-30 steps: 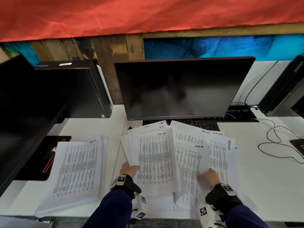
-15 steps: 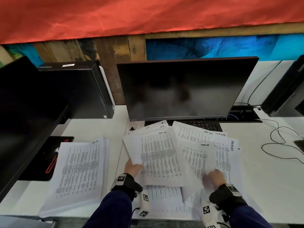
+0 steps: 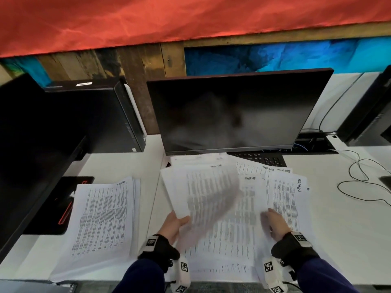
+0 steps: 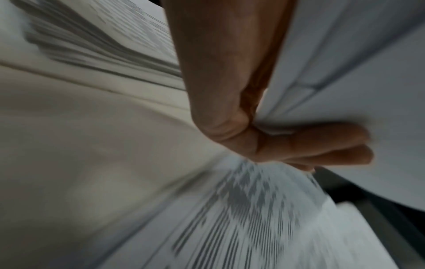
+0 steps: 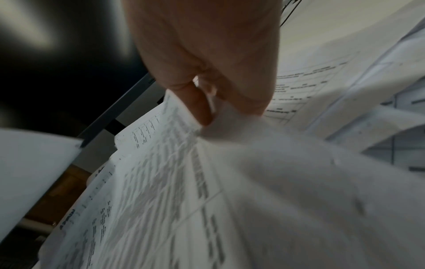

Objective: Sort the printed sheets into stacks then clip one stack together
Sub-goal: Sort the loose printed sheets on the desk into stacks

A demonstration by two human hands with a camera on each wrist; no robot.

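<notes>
A fan of loose printed sheets (image 3: 281, 199) lies spread on the white desk in front of the monitor. My left hand (image 3: 178, 219) pinches a few lifted sheets (image 3: 207, 197) by their lower left corner; they are blurred with motion. In the left wrist view, thumb and fingers (image 4: 310, 145) clamp that bundle (image 4: 345, 63). My right hand (image 3: 269, 217) rests on the spread, and in the right wrist view its fingertips (image 5: 200, 109) pinch the edge of one sheet (image 5: 174, 163). A sorted stack (image 3: 103, 220) sits at the left. No clip is in view.
A dark monitor (image 3: 237, 115) stands just behind the papers, with a black keyboard (image 3: 262, 160) partly under them. A black computer tower (image 3: 101, 119) and a second screen (image 3: 25, 155) are at the left. Cables (image 3: 359, 178) trail at the right.
My left hand has raised its sheets and is swinging them, so they now blur. The right hand has stayed low on the spread, working at a sheet's edge.
</notes>
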